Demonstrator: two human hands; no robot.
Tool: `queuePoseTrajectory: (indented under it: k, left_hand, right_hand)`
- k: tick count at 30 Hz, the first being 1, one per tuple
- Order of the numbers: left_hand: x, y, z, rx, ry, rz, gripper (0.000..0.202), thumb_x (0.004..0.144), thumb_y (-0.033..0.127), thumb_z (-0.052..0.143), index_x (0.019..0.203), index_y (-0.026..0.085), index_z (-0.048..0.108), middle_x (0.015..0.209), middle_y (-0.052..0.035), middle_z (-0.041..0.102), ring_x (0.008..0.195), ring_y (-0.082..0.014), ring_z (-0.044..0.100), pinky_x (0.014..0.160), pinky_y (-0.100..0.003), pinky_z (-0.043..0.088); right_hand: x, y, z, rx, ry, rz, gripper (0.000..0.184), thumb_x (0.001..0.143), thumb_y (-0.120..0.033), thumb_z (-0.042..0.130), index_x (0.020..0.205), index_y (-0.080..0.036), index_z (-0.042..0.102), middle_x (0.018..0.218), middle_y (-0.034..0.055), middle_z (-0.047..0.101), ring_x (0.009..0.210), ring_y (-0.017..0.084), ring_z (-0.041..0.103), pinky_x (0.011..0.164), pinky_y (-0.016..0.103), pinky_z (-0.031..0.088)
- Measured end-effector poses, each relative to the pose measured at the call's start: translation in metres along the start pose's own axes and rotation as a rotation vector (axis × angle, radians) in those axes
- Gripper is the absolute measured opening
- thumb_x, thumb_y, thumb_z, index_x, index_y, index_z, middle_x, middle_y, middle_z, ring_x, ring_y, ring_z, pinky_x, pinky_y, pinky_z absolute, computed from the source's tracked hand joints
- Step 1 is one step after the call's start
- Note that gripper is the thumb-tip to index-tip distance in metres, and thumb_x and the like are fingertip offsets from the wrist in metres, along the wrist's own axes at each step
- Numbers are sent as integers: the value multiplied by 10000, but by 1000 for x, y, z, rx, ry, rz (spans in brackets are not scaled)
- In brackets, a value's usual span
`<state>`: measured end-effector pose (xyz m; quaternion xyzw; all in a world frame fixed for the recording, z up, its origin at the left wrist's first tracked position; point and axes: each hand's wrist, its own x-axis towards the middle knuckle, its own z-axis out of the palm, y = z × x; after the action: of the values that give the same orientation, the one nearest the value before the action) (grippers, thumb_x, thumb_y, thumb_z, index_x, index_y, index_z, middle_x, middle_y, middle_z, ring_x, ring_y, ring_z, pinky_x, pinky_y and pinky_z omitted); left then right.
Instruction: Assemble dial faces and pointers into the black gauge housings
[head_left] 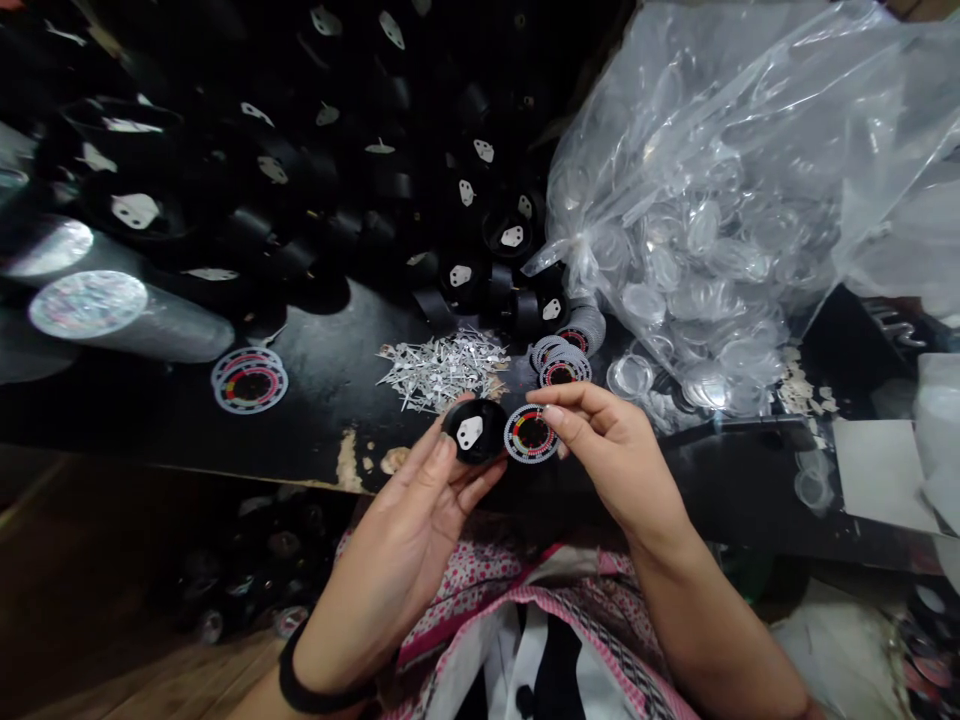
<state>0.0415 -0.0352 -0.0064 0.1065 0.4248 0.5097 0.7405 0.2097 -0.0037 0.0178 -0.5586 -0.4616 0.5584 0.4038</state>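
Observation:
My left hand [424, 475] is closed around a round black gauge housing [491, 425], its open face up with a white metal plate inside. Beside it, my right hand [611, 450] pinches a printed dial disc [531, 434] by its right edge. The disc has a grey toothed-looking rim and a black middle with red and yellow marks. Disc and housing are side by side, almost touching. Just beyond my hands lies a heap of small silvery pointers [442, 370]. More dial discs [562, 365] lie in an overlapping stack behind my right hand.
Many black housings [375, 180] are piled at the back. A plastic bag [697, 200] of clear round covers spreads over the right side. Two dial discs [251, 382] lie at left beside shiny plastic-wrapped rolls [135, 310]. A white square card [881, 470] rests at right.

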Motion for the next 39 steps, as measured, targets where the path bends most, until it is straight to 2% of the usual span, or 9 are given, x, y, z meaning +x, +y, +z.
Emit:
queuePoseTrajectory:
  k: [4,9,13,18,21,24,30,35,39]
  left_hand:
    - [-1,5,3,-55,30,47,266,949,399,590,1120,243,723,1238,-65,719,1188,-247,641,1006,-401,541]
    - [-7,6,3,-93,19,58,316,918,426,634,1183,266,696,1255,-68,713,1248,-260,607,1025,-410,531]
    - [-7,4,2,-85,25,38,344,911,437,641,1203,260,686,1268,-80,707,1248,-269,608,1037,-423,523]
    - [-2,5,3,-38,63,72,286,915,411,642,1109,215,718,1202,-105,731,1183,-284,650,1022,-445,531]
    - [0,1,7,2,45,25,259,899,382,671,1107,239,730,1191,-72,736,1114,-246,684,949,-380,576]
    - [-1,-5,10,24,32,-35,271,843,389,736,1089,274,751,1257,-50,710,1201,-261,634,900,-329,594]
    - [1,-8,2,132,-19,-48,290,831,412,747,1101,304,756,1321,-37,680,1232,-269,615,880,-310,600]
    - [2,-10,-7,179,-78,-64,288,868,406,706,1131,298,751,1289,-55,698,1157,-276,662,873,-342,609]
    - [3,-10,-8,224,-91,-58,319,871,415,699,1166,301,738,1303,-61,688,1170,-285,654,868,-340,610]
  right_hand:
    - [-1,-3,-1,-17,-61,35,167,907,-268,603,1018,-212,713,592,-55,567,490,77,486,512,224,425]
    - [1,-2,2,-20,-119,49,259,849,-193,650,1106,-220,668,776,-31,635,588,74,549,578,219,498]
    - [4,4,1,71,-66,54,283,805,-221,721,1074,-217,632,855,-4,656,724,108,608,637,229,532]
    - [-2,0,-2,-56,54,-88,143,866,-256,697,1006,-229,687,913,8,692,818,135,631,756,275,537]
    - [-5,-6,3,-189,-5,-242,162,925,-184,616,1019,-257,726,949,2,688,890,133,633,829,282,522]
    - [-5,-9,12,-322,-69,-364,255,935,-113,560,1050,-267,727,945,6,651,912,133,618,836,279,508]
    - [-3,-10,14,-422,-63,-243,80,903,-148,623,925,-224,635,883,-9,639,787,126,595,748,272,490]
    - [-3,-11,9,-403,-97,-193,66,901,-153,623,905,-219,622,861,-12,625,772,123,594,702,259,470]
    - [-2,-12,7,-454,-126,-210,88,897,-131,617,881,-216,627,856,-18,616,807,120,588,743,258,458]
